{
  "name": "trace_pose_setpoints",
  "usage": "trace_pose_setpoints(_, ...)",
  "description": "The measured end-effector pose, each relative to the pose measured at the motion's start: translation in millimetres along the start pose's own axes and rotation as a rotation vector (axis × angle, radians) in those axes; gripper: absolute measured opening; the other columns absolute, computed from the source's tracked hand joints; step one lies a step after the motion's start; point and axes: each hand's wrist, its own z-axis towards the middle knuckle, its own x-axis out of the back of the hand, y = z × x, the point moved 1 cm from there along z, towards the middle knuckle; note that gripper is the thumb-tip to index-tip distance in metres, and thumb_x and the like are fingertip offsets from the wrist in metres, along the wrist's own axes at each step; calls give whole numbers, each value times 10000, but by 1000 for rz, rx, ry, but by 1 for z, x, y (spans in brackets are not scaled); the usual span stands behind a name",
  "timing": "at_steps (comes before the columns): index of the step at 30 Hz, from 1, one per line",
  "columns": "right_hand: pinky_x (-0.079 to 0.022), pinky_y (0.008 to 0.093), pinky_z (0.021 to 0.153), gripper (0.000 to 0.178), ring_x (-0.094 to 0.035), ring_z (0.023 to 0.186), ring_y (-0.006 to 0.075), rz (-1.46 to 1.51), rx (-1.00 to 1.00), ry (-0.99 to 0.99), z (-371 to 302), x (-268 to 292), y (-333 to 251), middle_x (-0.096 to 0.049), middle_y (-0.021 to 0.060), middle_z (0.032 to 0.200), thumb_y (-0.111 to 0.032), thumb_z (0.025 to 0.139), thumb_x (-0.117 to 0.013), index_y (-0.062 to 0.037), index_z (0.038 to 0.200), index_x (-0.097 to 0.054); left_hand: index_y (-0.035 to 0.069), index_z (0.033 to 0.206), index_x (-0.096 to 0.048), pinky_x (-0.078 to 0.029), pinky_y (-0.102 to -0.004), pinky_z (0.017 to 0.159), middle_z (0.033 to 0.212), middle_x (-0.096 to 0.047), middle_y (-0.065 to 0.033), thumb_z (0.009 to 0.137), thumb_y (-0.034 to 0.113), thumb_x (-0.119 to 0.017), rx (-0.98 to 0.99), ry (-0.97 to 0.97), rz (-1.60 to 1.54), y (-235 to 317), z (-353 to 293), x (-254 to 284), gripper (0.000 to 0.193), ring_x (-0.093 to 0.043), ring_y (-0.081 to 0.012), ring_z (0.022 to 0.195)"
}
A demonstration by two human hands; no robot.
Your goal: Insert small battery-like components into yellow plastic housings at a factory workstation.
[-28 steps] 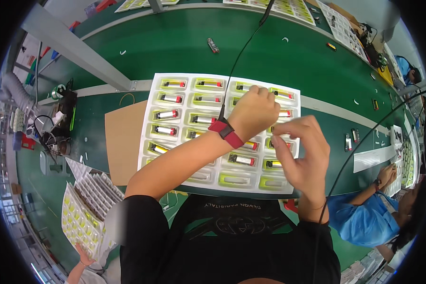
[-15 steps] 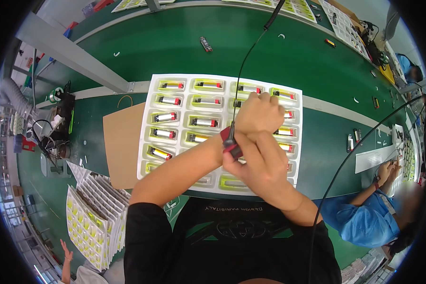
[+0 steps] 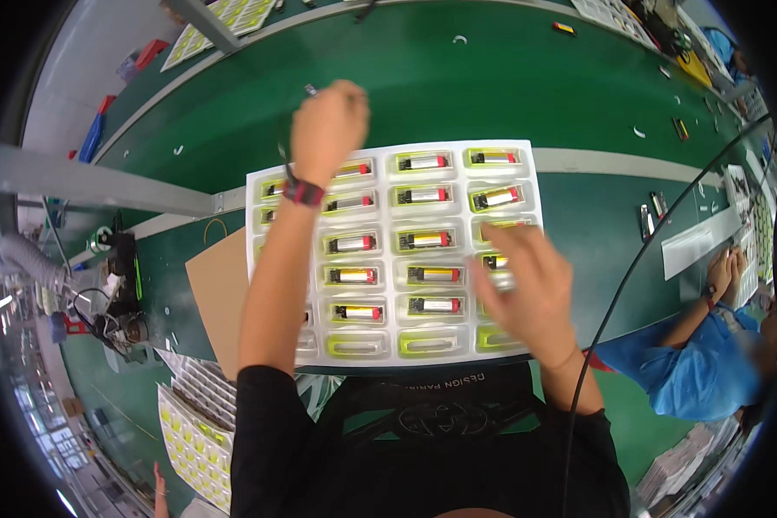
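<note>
My left hand [image 3: 330, 129] reaches past the far edge of the white moulded tray [image 3: 388, 220], with its fingers curled. At its fingertips a small dark-and-silver piece [image 3: 311, 89] shows, probably a battery unit, mostly hidden by the hand. Around my left wrist is a red and black corded wrist strap [image 3: 302, 192]. My right hand [image 3: 531, 285], slightly blurred, hovers open over the tray's right column. In the tray pockets lie small battery units [image 3: 427, 240], silver with red and black ends. The nearest row shows pale yellow-green pockets without red-ended units.
A brown cardboard sheet [image 3: 220, 293] lies left of the tray. Stacked trays [image 3: 194, 449] stand lower left. Loose battery units [image 3: 647, 222] lie on the green bench at right. A black cable [image 3: 623, 298] crosses there, near a co-worker in blue [image 3: 682, 371]. A metal post [image 3: 104, 181] rises left.
My right hand has left the strap on my left wrist and opened over the tray. My left hand has gone outward and left, beyond the tray, to a small piece there. The view has shifted.
</note>
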Motion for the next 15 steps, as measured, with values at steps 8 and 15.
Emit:
trace_pose_setpoints(8, -462, 304, 491, 174, -574, 548, 209, -160, -534, 28, -87, 36, 60, -571, 97, 682, 44, 765, -705, -16, 927, -682, 21, 961, -731, -534, -437, 825, 963, -703, -243, 786, 615, -633, 325, -306, 356, -132, 89, -43, 627, -682, -383, 954)
trace_pose_setpoints(15, -454, 335, 529, 208, -563, 598, 234, 145, -420, -165, -99, 40, 61, -580, 93, 729, 75, 732, -700, -12, 921, -685, 9, 992, -704, -517, -240, 652, 833, -672, -29, 890, 235, -655, 335, -297, -477, -73, 44, 9, 253, -645, -102, 769)
